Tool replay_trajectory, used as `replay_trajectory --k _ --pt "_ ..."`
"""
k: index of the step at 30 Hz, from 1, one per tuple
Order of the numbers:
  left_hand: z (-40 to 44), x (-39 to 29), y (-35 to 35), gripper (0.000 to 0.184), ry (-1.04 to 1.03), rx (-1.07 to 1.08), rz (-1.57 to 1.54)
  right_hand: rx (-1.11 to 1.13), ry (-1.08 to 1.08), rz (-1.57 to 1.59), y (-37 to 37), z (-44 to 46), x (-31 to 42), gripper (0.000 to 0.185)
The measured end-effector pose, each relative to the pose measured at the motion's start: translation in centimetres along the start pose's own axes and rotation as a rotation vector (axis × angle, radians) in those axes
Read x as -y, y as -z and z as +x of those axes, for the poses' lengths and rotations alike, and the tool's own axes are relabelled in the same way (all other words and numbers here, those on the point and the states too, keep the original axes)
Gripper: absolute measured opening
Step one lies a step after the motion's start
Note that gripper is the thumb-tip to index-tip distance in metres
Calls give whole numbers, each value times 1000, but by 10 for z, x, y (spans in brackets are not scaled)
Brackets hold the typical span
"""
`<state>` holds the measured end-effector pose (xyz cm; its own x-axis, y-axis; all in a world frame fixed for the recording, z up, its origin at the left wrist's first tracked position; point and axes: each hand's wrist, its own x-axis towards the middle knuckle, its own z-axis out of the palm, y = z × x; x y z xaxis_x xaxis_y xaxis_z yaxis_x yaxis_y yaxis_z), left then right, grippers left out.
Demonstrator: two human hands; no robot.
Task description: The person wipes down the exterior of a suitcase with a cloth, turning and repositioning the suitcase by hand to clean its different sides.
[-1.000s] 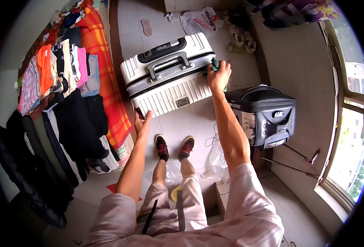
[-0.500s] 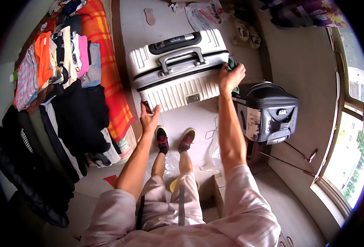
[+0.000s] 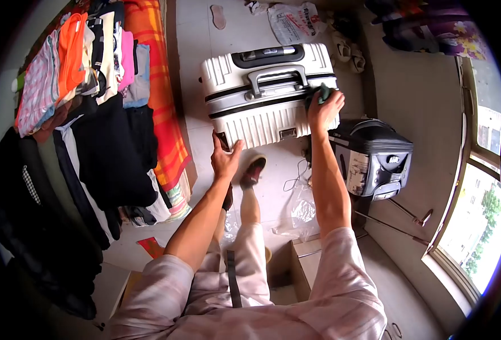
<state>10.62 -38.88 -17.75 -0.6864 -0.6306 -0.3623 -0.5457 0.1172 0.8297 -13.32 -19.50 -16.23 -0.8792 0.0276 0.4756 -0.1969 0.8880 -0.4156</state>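
Observation:
A white ribbed suitcase (image 3: 250, 127) with a grey handle and dark trim is held in front of me, above the tiled floor. My left hand (image 3: 226, 158) grips its near left corner, fingers by a dark corner piece. At the right end, my right hand (image 3: 324, 113) is closed on a dark green cloth (image 3: 322, 94), pressed against the suitcase's side. The undersides of both hands' grips are partly hidden.
Piled clothes (image 3: 106, 153) lie at the left beside an orange plaid blanket (image 3: 162, 113). A black suitcase (image 3: 378, 153) stands at the right. Shoes (image 3: 349, 54), a plastic bag (image 3: 293, 22), clear plastic (image 3: 302, 212) and an open box (image 3: 307, 263) are on the floor.
The white suitcase and both hands have moved right in view and the suitcase is turned more level. One foot has stepped forward. The left hand still holds the corner, the right hand the cloth.

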Motion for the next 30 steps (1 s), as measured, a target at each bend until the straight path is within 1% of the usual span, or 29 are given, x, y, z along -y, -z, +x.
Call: replay_trajectory --k 2,3,4,5,6,7,8,9,10,11,12,13,14,16,17,18,19,20,21,22,24,25,26,28,29,30 --pt "-2 2 -1 96 -9 -8 -3 -28 -223 -111 -18 -11 24 26" --pt "-1 -3 1 96 15 13 3 12 -240 46 -24 -36 47 24" --pt "-2 -8 5 96 39 33 14 97 -61 150 -24 -61 74 28" --pt "2 5 0 100 5 18 25 184 116 253 -21 -88 102 31" --pt "1 7 -1 102 7 -5 88 362 183 319 -22 -117 127 38" --pt "-1 -3 7 103 142 73 89 457 232 324 -10 -126 157 37" --pt "0 -16 15 104 269 152 85 499 314 367 -1 -125 163 40" --pt "-1 7 8 104 58 59 143 560 446 315 -5 -123 147 43" --pt "-2 4 7 104 -9 22 113 622 578 252 -9 -116 115 46" --pt "-3 -1 4 100 25 23 49 676 586 261 -12 -95 81 45" --pt "-4 -8 3 95 62 14 -16 397 423 202 -6 -75 59 36" --pt "-5 -17 5 96 62 20 -25 193 226 180 0 -51 52 30" --pt "-8 -35 12 97 135 64 -83 31 -175 294 -28 -49 14 31" --pt "-10 -7 0 97 -37 -37 6 25 -180 364 -31 -51 42 33" --pt "-11 -18 2 95 -28 -22 -115 81 -33 300 -28 -66 80 37" --pt "-10 -15 -1 93 -20 -41 -76 126 117 245 -25 -80 119 40" --pt "-7 -18 1 93 73 -4 -48 218 163 373 -24 -96 144 39" --pt "-7 -20 6 92 164 37 -18 473 262 443 -27 -112 149 44" --pt "-7 -11 5 92 -26 -28 12 576 405 436 -19 -120 163 45" --pt "-5 1 4 91 64 27 20 650 506 430 -6 -116 176 49" --pt "-6 9 -1 91 66 8 29 693 636 447 -14 -104 165 50" --pt "-7 0 0 93 21 -28 -9 651 634 395 -18 -93 158 43" --pt "-6 7 -6 98 25 -60 -2 515 544 419 -23 -79 150 36" --pt "-7 2 -5 102 33 -38 -90 389 361 282 -20 -48 171 36" --pt "-8 0 -5 104 10 -59 -108 521 405 205 -37 -65 171 39" --pt "-10 15 -12 102 -48 -114 15 526 412 88 -32 -78 197 41"
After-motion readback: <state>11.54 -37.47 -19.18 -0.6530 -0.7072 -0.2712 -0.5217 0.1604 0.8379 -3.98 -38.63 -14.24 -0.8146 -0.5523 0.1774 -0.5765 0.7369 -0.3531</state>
